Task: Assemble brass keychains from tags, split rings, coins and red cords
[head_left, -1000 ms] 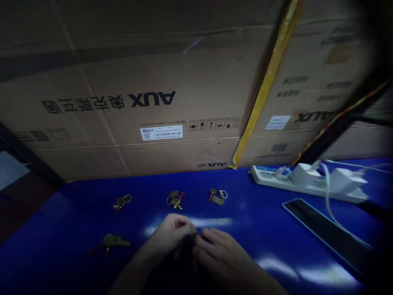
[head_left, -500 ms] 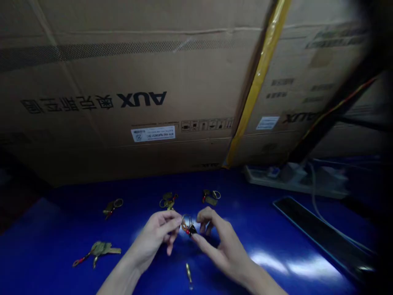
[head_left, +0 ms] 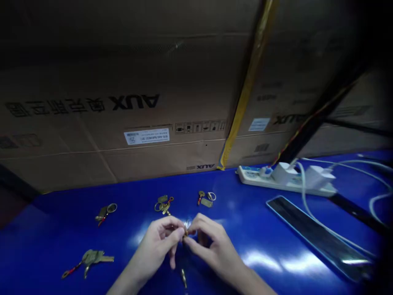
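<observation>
As my left hand (head_left: 158,246) and right hand (head_left: 215,250) pinch a small brass ring (head_left: 185,232), mostly hidden, my fingertips (head_left: 180,232) are closed on it from both sides; this fine work calls for a steady pinch. Beyond the ring lie brass keyrings (head_left: 164,205); nearer me, a brass pin (head_left: 183,277) rests on the blue tabletop (head_left: 245,231), with AUX cartons (head_left: 144,123) farther beyond the ring.

Dim scene: the carton (head_left: 92,135) darkens toward the top, glare streaks the blue table (head_left: 260,259) beside the right hand (head_left: 215,250), and the frame's right edge blurs, apparently curved.
</observation>
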`<action>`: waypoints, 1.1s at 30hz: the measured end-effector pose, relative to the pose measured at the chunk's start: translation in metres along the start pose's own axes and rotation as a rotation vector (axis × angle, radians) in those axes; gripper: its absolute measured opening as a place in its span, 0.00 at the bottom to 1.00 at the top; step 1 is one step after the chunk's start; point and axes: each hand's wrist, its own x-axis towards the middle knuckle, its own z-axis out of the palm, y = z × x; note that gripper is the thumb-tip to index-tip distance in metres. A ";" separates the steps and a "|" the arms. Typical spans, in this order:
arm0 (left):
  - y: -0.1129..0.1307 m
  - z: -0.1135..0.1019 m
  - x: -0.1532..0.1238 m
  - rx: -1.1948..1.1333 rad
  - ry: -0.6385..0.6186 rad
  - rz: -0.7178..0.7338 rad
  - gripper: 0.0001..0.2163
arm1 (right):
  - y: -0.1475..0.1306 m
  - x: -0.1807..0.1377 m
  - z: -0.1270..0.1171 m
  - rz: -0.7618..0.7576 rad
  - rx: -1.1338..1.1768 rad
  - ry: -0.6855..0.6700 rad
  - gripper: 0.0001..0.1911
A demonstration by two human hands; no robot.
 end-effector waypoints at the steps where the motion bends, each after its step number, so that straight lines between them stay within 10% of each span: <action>1: 0.000 0.000 0.000 0.011 0.002 0.010 0.17 | 0.000 0.000 0.000 -0.016 -0.015 0.019 0.06; 11: -0.004 0.003 0.002 0.068 0.096 0.058 0.16 | 0.002 0.004 0.001 -0.248 -0.451 0.115 0.05; 21: -0.003 0.007 0.001 -0.316 -0.017 -0.152 0.13 | 0.001 0.005 -0.008 -0.323 -0.391 0.049 0.09; 33: -0.008 0.015 -0.002 0.146 0.097 0.125 0.16 | -0.004 0.003 -0.002 -0.220 -0.201 0.090 0.07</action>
